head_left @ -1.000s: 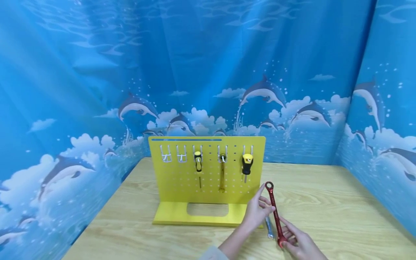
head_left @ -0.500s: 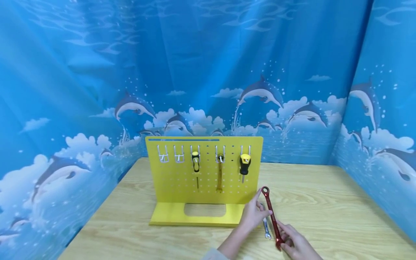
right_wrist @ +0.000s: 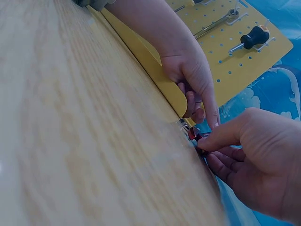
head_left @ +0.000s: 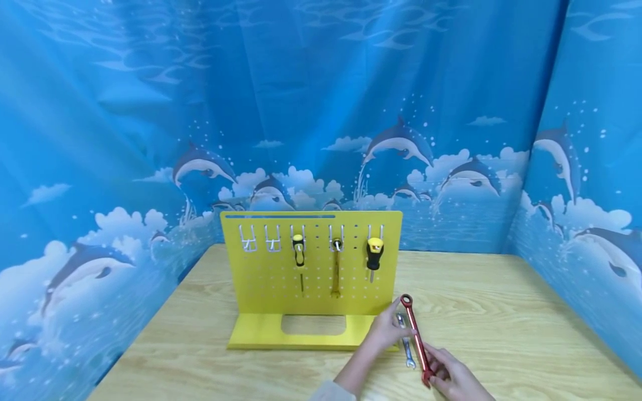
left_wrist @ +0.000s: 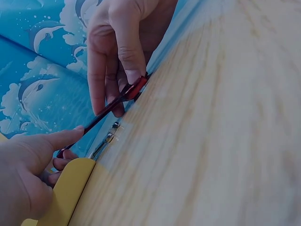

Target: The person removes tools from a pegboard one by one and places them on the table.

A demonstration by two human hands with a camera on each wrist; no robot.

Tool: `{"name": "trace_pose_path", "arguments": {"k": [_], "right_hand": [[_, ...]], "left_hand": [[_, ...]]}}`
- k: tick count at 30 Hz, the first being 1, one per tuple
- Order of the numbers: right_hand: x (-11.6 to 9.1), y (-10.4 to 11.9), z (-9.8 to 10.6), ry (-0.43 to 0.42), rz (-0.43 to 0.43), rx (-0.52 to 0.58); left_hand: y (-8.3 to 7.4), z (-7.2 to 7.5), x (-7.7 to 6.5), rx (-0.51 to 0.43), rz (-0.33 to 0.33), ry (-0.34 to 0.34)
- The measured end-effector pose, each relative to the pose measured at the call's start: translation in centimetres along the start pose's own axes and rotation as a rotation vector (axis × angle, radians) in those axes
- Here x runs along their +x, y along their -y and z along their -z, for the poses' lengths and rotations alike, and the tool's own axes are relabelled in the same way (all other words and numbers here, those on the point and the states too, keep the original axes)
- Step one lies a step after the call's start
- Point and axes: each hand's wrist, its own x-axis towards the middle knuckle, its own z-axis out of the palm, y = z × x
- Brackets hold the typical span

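So both hands are on the red wrench (head_left: 418, 346). It's over the table (head_left: 506, 312), just right of the yellow pegboard stand (head_left: 311, 304), well in from the table's right edge and a good way from the far edge. It slants, ring end toward the far edge, forked end toward the person.

Right hand (head_left: 453, 379): grip is clamped on it, thumb and fingers pinching down by the forked end. Left hand (head_left: 384, 334): grip is on it too, thumb across the shank, other fingers on the far side, index stretched up to the ring. Hard to tell how tight that one is.

There's a silver wrench (head_left: 407, 352) lying on the table just left of the red one, partly hidden by the left hand.

On the pegboard, going left to right: two pale wire hooks (head_left: 249, 249), a slim black and yellow screwdriver (head_left: 298, 243), a gold-coloured wrench (head_left: 336, 274) hanging ring up, and a chunky black and yellow screwdriver (head_left: 374, 258), tip down. Blue dolphin curtain (head_left: 281, 111) behind the table's far edge.
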Motion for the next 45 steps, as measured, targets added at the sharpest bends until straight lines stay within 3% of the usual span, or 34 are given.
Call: {"name": "trace_pose_path", "arguments": {"k": [9,19,27,32,36,42,45], "right_hand": [[0.1,0.0,0.0,-0.002,-0.037,0.021],[0.2,0.1,0.3,0.046,-0.115,0.037],[0.5,0.8,0.7,0.128,-0.304,0.076],[0.6,1.0,0.8,0.136,-0.346,0.100],[0.6,1.0,0.7,0.122,-0.345,0.104],[0.5,0.4,0.2,0.073,-0.224,0.084],[0.6,0.3,0.1,0.047,-0.210,0.050]], "left_hand": [[0.1,0.0,0.2,-0.037,0.067,-0.001],[0.2,0.0,0.3,0.021,0.037,-0.012],[0.1,-0.1,0.3,0.035,0.065,-0.018],[0.1,-0.2,0.3,0.018,0.089,-0.010],[0.0,-0.2,0.4,0.045,0.101,-0.011],[-0.3,-0.2,0.3,0.109,0.124,-0.013],[-0.4,-0.1,0.3,0.104,0.116,-0.010]]}}
